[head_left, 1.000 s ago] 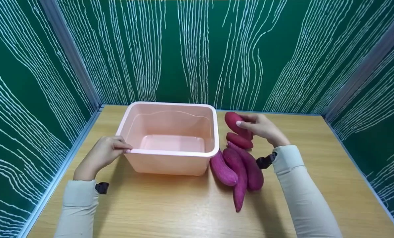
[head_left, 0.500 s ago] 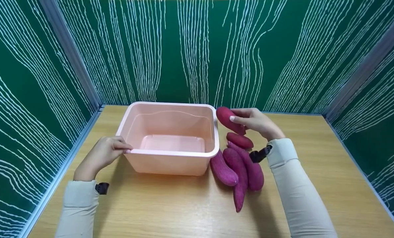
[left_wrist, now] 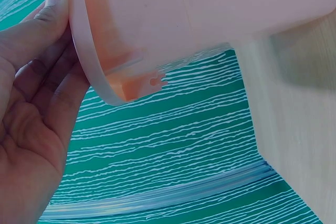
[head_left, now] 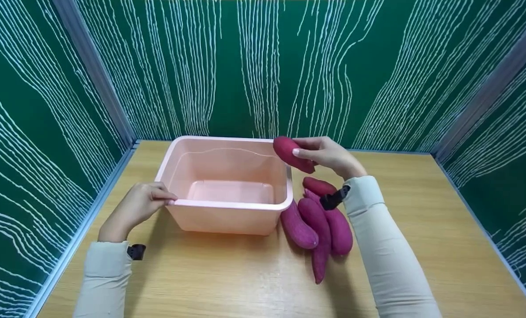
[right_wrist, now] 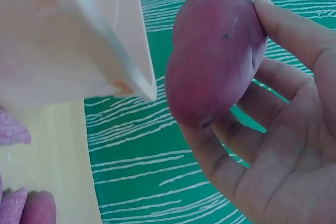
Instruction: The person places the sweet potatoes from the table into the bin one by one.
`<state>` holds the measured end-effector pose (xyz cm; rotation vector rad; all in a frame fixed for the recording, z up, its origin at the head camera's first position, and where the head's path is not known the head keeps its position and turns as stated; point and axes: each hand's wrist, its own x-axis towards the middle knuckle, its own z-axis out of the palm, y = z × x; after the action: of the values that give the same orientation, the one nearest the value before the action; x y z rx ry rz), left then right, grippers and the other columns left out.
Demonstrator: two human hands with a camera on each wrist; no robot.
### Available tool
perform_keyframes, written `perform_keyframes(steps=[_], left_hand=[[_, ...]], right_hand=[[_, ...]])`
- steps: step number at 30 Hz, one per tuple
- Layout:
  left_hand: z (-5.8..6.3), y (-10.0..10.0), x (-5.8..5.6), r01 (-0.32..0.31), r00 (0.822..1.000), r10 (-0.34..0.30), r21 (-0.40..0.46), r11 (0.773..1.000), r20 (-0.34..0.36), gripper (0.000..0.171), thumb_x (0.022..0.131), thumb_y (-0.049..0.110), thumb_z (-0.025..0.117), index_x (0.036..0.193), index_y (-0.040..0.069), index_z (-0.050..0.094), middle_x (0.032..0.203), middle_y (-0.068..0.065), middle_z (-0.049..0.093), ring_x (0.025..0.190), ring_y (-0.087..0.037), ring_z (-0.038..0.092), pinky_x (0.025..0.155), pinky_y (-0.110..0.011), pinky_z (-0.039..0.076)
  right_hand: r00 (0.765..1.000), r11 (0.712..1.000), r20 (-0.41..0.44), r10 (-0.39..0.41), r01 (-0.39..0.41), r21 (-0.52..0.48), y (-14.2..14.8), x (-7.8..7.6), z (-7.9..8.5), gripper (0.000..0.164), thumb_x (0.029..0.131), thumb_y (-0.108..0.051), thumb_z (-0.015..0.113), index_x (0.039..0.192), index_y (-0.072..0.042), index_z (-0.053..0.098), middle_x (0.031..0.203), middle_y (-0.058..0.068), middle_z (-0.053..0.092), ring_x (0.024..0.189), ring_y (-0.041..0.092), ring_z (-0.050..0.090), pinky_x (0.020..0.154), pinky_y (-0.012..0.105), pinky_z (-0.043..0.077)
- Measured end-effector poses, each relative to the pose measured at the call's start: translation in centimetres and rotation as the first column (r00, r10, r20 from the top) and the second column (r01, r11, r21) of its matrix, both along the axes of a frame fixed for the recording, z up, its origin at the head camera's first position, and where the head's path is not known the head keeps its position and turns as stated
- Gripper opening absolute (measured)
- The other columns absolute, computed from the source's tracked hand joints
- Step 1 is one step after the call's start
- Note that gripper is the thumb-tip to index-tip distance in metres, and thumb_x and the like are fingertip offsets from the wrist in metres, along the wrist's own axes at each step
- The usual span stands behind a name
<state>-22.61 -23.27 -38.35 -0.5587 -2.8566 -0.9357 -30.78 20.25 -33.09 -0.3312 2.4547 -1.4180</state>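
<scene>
A pink plastic bin (head_left: 227,218) stands on the table, and no contents show inside it. My left hand (head_left: 141,205) pinches its rim at the near left corner, the thumb lying against the lip in the left wrist view. A plump reddish sweet potato (head_left: 291,154) is held up in my right hand (head_left: 331,157), between thumb and fingers, overlapping the bin's far right corner in the head view. In the right wrist view this sweet potato (right_wrist: 212,56) appears beside the bin's rim (right_wrist: 105,30).
Right of the bin lie several more sweet potatoes: a short red one (head_left: 318,185) at the back and longer purple ones (head_left: 315,221) in front, close against the bin. Green walls (head_left: 377,66) with white wavy lines enclose the wooden table (head_left: 227,282).
My right hand has carried the sweet potato left and slightly up, from above the pile to the bin's far right corner. My left hand and the bin have stayed still.
</scene>
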Motion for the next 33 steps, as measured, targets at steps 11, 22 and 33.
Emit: perform_keyframes(steps=[11,22,33], left_hand=[[0.0,0.0,0.0,-0.015,0.999,0.014,0.009,1.0,0.043,0.017,0.084,-0.001,0.069,0.097,0.007,0.078,0.095,-0.008,0.071,0.095,-0.027,0.063,0.089,-0.046,0.056],[-0.1,0.0,0.1,-0.004,1.0,0.004,0.012,1.0,0.001,0.017,0.083,-0.001,0.07,0.096,0.007,0.078,0.091,-0.006,0.071,0.09,-0.024,0.062,0.084,-0.043,0.058],[0.0,0.1,0.2,-0.014,1.0,0.014,0.011,1.0,0.012,0.016,0.083,0.0,0.07,0.095,0.008,0.078,0.09,-0.006,0.07,0.09,-0.023,0.06,0.085,-0.044,0.058]], right_hand=[[0.999,0.999,-0.002,0.048,-0.048,-0.002,-2.4,-0.8,0.3,0.055,0.087,-0.043,0.069,0.137,-0.024,0.055,0.12,0.006,0.066,0.103,0.024,0.062,0.091,0.034,0.053],[0.998,0.998,-0.001,0.061,-0.061,-0.021,-4.4,-1.3,0.1,0.056,0.086,-0.04,0.071,0.137,-0.024,0.055,0.123,0.005,0.065,0.106,0.024,0.063,0.096,0.037,0.053],[0.996,0.995,0.019,0.083,-0.082,-0.057,-5.9,-1.9,0.3,0.05,0.088,-0.037,0.069,0.135,-0.023,0.057,0.122,0.006,0.065,0.106,0.023,0.063,0.099,0.04,0.051]])
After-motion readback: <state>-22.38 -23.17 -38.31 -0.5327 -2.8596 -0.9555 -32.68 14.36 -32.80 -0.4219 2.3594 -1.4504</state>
